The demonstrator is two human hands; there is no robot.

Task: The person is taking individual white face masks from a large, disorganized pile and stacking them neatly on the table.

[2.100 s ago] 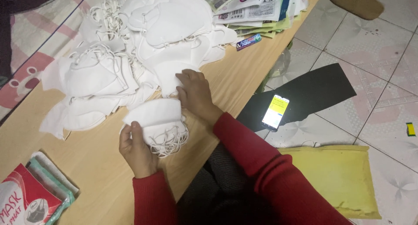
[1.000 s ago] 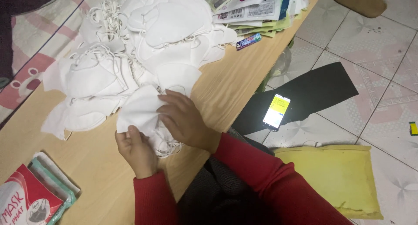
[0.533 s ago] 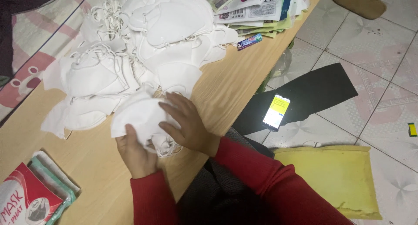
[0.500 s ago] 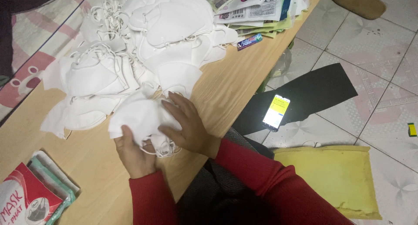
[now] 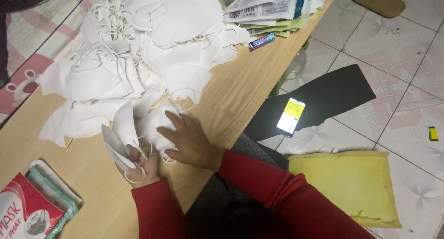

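Since earlier, folded mask (image 5: 121, 137) now upright; my left hand (image 5: 143, 167) pinches it, right hand (image 5: 189, 142) flat on next mask (image 5: 155, 125), big mask pile (image 5: 138, 49) beyond still unsorted

Light wooden table (image 5: 240, 95) runs diagonally across the view, with a stack of printed packets (image 5: 273, 10) at its far end and a small wrapped bar (image 5: 262, 41) just beside them. Floor (image 5: 397, 82) is pale patterned tile, and on it lie a black mat (image 5: 323, 98) with a lit phone (image 5: 290, 116) on top, a yellow cushion (image 5: 347, 183) near the mat, and a small yellow block (image 5: 433, 133). Pink patterned cloth (image 5: 27, 58) shows past the table's left edge; lighting is dim and even.
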